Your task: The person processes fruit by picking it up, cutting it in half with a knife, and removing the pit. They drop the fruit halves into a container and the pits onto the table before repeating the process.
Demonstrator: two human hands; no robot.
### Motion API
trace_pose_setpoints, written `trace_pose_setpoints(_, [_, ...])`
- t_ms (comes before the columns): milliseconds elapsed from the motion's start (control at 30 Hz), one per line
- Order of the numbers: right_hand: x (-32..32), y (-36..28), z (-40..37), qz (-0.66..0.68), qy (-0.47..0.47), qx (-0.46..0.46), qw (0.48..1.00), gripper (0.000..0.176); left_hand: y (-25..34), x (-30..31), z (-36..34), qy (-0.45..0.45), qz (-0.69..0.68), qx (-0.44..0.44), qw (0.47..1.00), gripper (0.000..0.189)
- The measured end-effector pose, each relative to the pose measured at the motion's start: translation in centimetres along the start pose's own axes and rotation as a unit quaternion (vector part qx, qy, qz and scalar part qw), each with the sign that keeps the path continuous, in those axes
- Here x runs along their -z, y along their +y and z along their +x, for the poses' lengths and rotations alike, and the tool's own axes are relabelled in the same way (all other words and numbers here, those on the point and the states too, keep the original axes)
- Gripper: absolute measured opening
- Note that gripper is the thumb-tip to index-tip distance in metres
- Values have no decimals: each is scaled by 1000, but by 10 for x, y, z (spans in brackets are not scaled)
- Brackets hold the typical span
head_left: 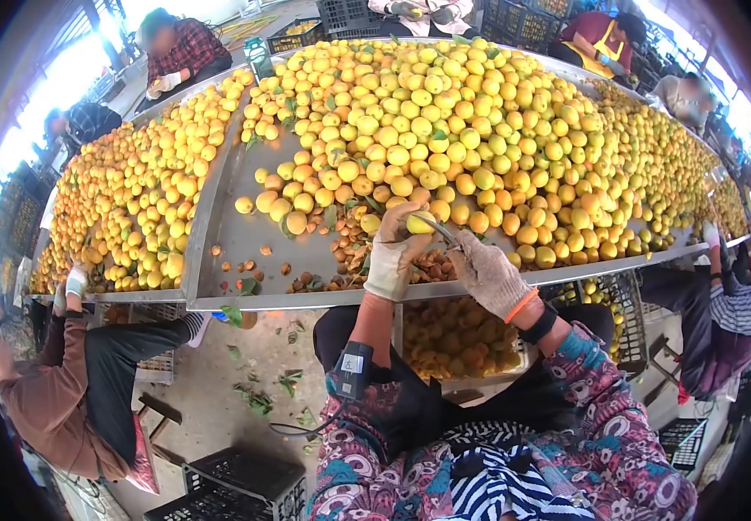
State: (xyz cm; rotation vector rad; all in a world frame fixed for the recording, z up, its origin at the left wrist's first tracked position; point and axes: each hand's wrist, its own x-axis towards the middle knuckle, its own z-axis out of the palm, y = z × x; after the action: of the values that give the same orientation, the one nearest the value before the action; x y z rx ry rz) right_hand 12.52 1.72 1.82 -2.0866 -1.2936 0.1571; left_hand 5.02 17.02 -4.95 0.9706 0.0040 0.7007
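Both my hands are gloved and close together over the near edge of the metal table (263, 301). My left hand (397, 253) is closed round a yellow fruit (420, 223), held up between thumb and fingers. My right hand (487, 271) grips a small dark metal tool (438, 227), whose tip touches or lies just over that fruit. Beneath my hands, brown scraps (354, 252) and a few small fruits lie on the table. Just beyond rises a large heap of yellow-orange fruit (428, 113).
A metal divider (210, 208) splits the table on the left, with more fruit beyond. Under the table edge in front of me sits a crate of fruit (458, 339). Co-workers sit around the table, one at left (67, 391), one at right (723, 321). Black crates (237, 486) stand at lower left.
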Motion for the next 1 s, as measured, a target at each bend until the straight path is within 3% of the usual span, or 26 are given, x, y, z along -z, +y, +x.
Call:
trace_pose_setpoints(33, [3, -3, 0, -8, 0, -1, 1000, 19, 1, 0, -1, -8, -32, 8, 999, 43])
trace_pose_setpoints(133, [7, 3, 2, -2, -15, 3, 1000, 19, -4, 6, 2, -27, 56, -32, 998, 47])
trace_pose_setpoints(333, [15, 4, 2, -17, -42, -3, 999, 19, -5, 12, 3, -24, 69, 21, 997, 47])
trace_pose_setpoints(533, [13, 7, 3, -37, -46, 14, 998, 16, -4, 15, 7, -42, 189, -63, 979, 47])
trace_pose_setpoints(767, [20, 0, 3, -33, -35, 40, 998, 14, 0, 19, 8, -39, 166, -38, 985, 49])
trace_pose_setpoints(1000, [38, -14, 11, -62, -146, -1, 987, 15, 13, 23, 7, -75, 187, 8, 979, 50])
